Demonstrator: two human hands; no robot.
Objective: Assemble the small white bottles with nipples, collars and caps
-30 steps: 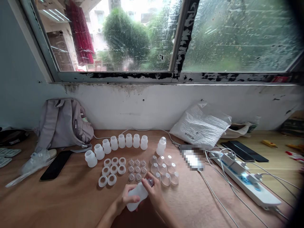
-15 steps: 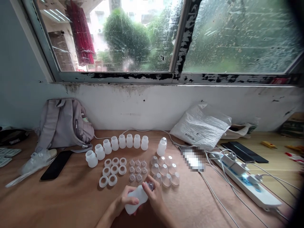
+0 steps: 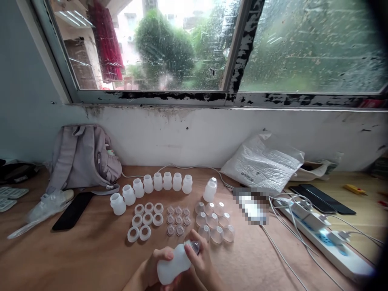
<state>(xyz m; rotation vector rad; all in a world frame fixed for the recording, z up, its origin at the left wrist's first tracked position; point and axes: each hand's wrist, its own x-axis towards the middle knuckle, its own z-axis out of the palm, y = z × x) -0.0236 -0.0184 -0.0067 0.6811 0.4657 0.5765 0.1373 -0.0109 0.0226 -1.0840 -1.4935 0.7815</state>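
Observation:
My left hand (image 3: pixel 156 264) is wrapped round a milky white plastic bottle (image 3: pixel 171 267) held on its side above the wooden table (image 3: pixel 91 254). My right hand (image 3: pixel 201 260) pinches the clear teat cap (image 3: pixel 194 245) at the bottle's mouth. Beyond the hands lie a curved row of several open white bottles (image 3: pixel 153 184), white screw rings (image 3: pixel 145 220), small clear teats (image 3: pixel 178 220) and clear dome caps (image 3: pixel 214 226). One capped bottle (image 3: pixel 210 189) stands apart behind the domes.
A grey backpack (image 3: pixel 81 157) leans on the wall at left, with a black phone (image 3: pixel 72 210) and a clear bag (image 3: pixel 45 206) beside it. At right are a white plastic bag (image 3: pixel 263 163), a power strip (image 3: pixel 327 242) with cables, and dark phones (image 3: pixel 321 198).
Both hands with the bottle have come lower and closer to me. The view has shifted slightly left, so the table items sit further right in the picture.

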